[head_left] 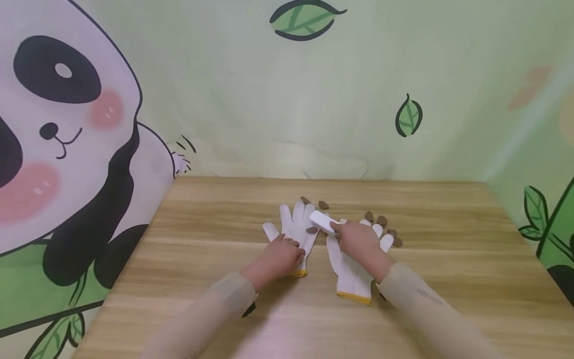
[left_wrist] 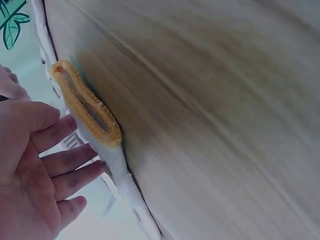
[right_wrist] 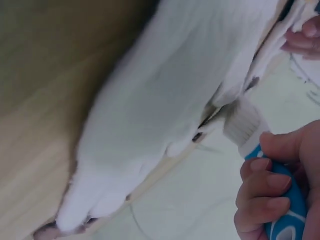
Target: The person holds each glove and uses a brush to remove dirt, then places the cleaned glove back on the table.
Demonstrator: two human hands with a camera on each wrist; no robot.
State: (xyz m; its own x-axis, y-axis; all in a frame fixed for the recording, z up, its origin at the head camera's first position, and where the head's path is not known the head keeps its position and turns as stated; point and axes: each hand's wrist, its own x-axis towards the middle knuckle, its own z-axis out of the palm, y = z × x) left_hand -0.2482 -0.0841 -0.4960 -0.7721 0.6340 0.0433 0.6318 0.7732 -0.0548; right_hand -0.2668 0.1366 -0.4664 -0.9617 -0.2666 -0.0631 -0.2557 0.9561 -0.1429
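Two white knit gloves with yellow cuffs lie flat side by side, fingers pointing away from me. On the left glove (head_left: 293,224), near its cuff, my left hand (head_left: 278,257) rests with loosely extended fingers; the left wrist view shows the fingertips at the yellow cuff (left_wrist: 85,107). My right hand (head_left: 358,244) is over the right glove (head_left: 352,284) and grips a brush (right_wrist: 242,122) by its blue-and-white handle. The brush's white head points toward the left glove's fingers. A small brown piece (head_left: 311,230) lies at the left glove's fingers, close to the brush head.
More brown pieces are scattered beyond the gloves: one (head_left: 324,205) behind the left glove and several (head_left: 382,221) around the right glove's fingertips. The wooden table (head_left: 215,209) ends at a wall (head_left: 233,109) painted with a panda and leaves.
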